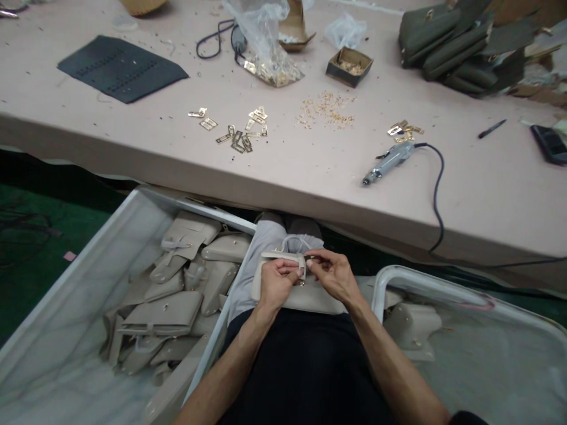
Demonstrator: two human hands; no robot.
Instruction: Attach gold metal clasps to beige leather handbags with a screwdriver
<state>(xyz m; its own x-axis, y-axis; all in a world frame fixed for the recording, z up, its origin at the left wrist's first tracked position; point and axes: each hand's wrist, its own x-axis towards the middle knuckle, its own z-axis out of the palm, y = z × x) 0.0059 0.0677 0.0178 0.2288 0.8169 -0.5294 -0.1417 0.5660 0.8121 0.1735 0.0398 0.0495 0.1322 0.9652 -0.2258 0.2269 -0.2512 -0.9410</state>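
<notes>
A beige handbag (pixel 312 298) lies across my lap. My left hand (pixel 278 282) is closed on it, thumb and fingers pinching a narrow strap or tab at the bag's edge. Close beside it, my right hand (pixel 332 273) is closed in a pinch at the same spot; a small dark piece shows at its fingertips, too small to name. A bit of gold-coloured metal sits on the bag just below the fingers.
Similar beige bags (pixel 166 313) fill part of a white bin (pixel 62 330) at left; another bin (pixel 487 301) stands right. On the table (pixel 266 171) lie an electric screwdriver (pixel 390 162), gold metal plates (pixel 239 140), tiny screws (pixel 328 111), a small box (pixel 349 66) and dark bags (pixel 460 50).
</notes>
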